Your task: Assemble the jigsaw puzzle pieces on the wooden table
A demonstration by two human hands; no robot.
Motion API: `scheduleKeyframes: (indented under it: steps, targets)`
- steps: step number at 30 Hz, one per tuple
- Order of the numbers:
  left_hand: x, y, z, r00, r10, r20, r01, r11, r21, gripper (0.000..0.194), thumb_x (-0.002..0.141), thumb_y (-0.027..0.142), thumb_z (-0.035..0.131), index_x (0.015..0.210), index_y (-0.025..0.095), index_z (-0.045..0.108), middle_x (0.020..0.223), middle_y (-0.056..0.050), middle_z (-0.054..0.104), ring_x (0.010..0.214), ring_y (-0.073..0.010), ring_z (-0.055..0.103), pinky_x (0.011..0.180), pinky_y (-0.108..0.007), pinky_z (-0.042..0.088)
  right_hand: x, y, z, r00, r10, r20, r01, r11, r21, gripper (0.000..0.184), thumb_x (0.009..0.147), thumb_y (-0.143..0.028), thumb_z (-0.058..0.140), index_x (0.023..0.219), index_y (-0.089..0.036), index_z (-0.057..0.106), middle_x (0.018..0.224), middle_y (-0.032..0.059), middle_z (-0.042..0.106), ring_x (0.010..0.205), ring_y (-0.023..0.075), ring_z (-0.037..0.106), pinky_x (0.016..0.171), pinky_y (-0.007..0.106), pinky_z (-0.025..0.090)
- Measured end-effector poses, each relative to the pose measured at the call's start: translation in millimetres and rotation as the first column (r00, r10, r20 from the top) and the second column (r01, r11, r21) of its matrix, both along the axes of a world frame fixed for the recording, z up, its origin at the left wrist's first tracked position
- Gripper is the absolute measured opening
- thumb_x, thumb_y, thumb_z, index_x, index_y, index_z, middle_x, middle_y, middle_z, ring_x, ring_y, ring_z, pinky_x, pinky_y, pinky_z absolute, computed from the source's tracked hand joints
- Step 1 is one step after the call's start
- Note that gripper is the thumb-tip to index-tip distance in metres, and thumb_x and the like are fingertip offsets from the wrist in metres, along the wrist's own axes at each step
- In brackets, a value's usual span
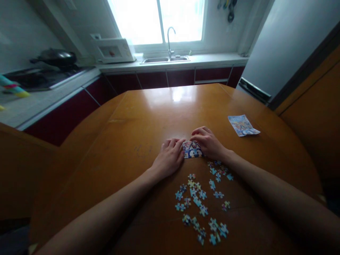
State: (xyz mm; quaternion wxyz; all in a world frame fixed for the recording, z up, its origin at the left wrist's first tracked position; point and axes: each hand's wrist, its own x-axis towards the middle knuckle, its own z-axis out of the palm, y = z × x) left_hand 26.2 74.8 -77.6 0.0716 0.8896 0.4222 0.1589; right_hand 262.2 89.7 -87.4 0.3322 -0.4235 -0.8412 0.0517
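A small joined section of jigsaw puzzle [193, 150] lies flat on the wooden table, with a blue and white cartoon face along its lower part. My left hand [171, 154] rests at its left edge, fingers bent together and thumb against the side. Over the upper right of the section curls my right hand [208, 142], its fingertips pressed near the top edge and covering that corner. Whether a single piece is between those fingertips is hidden. Many loose jigsaw pieces [197, 202] are scattered nearer to me, and another group [218, 171] lies beside my right wrist.
A creased picture sheet [242, 125] lies on the right of the round-ended table [138, 120]. Beyond are a sink [166, 60] with a tap, a white microwave [113, 50], and a black pan [56, 57] on the stove. A fridge [289, 42] stands at right.
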Motion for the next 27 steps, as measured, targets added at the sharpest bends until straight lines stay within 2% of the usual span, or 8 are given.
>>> scheduleKeyframes:
  steps: [4,8,13,19,21,27]
  targets:
    - [0.8,-0.3,1.3,1.0,0.002,-0.006,-0.002,1.0,-0.002,0.042,0.102,0.03,0.045,0.143,0.019,0.047,0.133,-0.012,0.055,0.121,-0.0295,0.045,0.107,-0.049,0.041,5.4,1.9,3.4,0.983,-0.12,-0.142,0.128,0.99,0.052,0.032,0.091,-0.006,0.05,0.101,-0.024,0.075,0.106,0.0092,0.066,0.105,0.0265,0.056,0.091,0.045,0.047]
    - [0.9,-0.7,2.7,1.0,0.004,-0.004,-0.004,1.0,-0.011,0.042,0.102,0.03,0.045,0.143,0.02,0.047,0.132,-0.012,0.056,0.12,-0.0294,0.045,0.107,-0.049,0.042,11.1,4.2,4.0,0.954,-0.216,-0.209,0.233,0.971,0.057,0.032,0.092,-0.006,0.047,0.097,-0.022,0.074,0.105,0.0102,0.065,0.105,0.0266,0.057,0.093,0.046,0.048]
    - [0.3,0.0,1.1,1.0,0.006,0.003,-0.006,1.0,-0.005,0.042,0.102,0.03,0.044,0.143,0.021,0.047,0.131,-0.011,0.056,0.12,-0.029,0.046,0.106,-0.048,0.042,18.8,13.6,-4.9,0.949,-0.22,-0.227,0.227,0.974,0.008,0.026,0.089,-0.009,0.051,0.089,-0.021,0.074,0.101,0.0102,0.064,0.102,0.0258,0.059,0.09,0.043,0.05]
    - [-1.0,1.2,-1.1,1.0,-0.012,0.014,0.012,1.0,0.009,0.041,0.102,0.029,0.045,0.142,0.023,0.049,0.129,-0.01,0.056,0.118,-0.0289,0.046,0.105,-0.049,0.043,26.9,24.5,-13.6,0.922,-0.258,-0.29,0.231,0.965,-0.124,0.025,0.084,-0.008,0.052,0.082,-0.02,0.073,0.094,0.0078,0.063,0.089,0.0223,0.061,0.083,0.04,0.051]
    - [-1.5,1.2,-0.5,0.999,-0.027,0.017,0.027,1.0,0.009,0.039,0.102,0.029,0.046,0.14,0.027,0.053,0.127,-0.009,0.056,0.117,-0.0286,0.046,0.105,-0.05,0.043,26.4,24.1,-12.4,0.922,-0.229,-0.312,0.197,0.972,-0.13,0.024,0.084,-0.009,0.053,0.082,-0.02,0.073,0.094,0.0079,0.063,0.09,0.0222,0.061,0.083,0.04,0.051]
    - [-1.5,0.9,1.7,0.999,-0.038,0.006,0.038,0.999,0.007,0.037,0.103,0.029,0.047,0.138,0.031,0.057,0.128,-0.008,0.056,0.117,-0.0286,0.045,0.105,-0.051,0.043,16.3,13.1,-2.2,0.974,0.032,-0.226,-0.048,0.997,-0.065,0.021,0.086,-0.011,0.057,0.088,-0.022,0.074,0.103,0.0075,0.064,0.103,0.0233,0.058,0.094,0.044,0.049]
